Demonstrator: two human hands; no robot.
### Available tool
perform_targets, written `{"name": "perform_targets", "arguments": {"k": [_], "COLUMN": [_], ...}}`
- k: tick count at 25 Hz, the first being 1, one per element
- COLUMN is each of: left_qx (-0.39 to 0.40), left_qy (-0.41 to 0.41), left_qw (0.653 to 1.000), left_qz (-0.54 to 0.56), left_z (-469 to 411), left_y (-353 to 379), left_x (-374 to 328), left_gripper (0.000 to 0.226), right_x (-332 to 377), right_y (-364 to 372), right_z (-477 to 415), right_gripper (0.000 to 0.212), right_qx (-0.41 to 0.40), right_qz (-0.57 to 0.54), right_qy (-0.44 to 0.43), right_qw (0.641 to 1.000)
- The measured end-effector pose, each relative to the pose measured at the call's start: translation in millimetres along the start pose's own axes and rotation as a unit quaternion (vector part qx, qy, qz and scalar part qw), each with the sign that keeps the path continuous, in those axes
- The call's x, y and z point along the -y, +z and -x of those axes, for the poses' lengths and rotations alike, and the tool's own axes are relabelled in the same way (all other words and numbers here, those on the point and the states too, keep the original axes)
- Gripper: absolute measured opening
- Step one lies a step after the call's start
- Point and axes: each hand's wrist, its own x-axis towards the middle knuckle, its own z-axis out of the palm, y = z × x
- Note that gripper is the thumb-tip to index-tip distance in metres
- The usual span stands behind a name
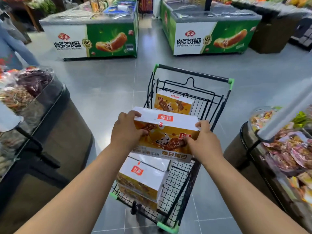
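The black cart (194,73) is sitting on the shop floor (104,85), and a bump could be sending it rolling. The yellow box (166,132) is hanging in the air over the middle of the cart, just above the near stack of boxes (143,176). The left hand (125,130) is gripping its left end and the right hand (202,139) is gripping its right end. If fingers are slipping, the box could be falling crooked and knocking the stack.

We see only our two forearms and hands: the left hand (126,132) and right hand (203,141) are bare, and both forearms are uncovered from wrist to the picture's lower edge.
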Motion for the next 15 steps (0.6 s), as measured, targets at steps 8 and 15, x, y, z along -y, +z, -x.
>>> {"name": "perform_targets", "arguments": {"k": [8,15], "left_qx": [0.077,0.169], "left_qy": [0.001,0.036], "left_qw": [0.997,0.984], "left_qz": [-0.006,0.045], "left_z": [-126.2,-219.5], "left_y": [52.2,99.8], "left_x": [19.1,36.9], "left_gripper": [0.055,0.056], "right_x": [17.4,29.6], "right_y": [51.4,93.9], "right_z": [-99.2,-165.3], "right_gripper": [0.057,0.060], "right_qx": [0.034,0.016], "right_qz": [-0.061,-0.152], "right_qy": [0.075,0.180], "right_qw": [0.995,0.972]}}
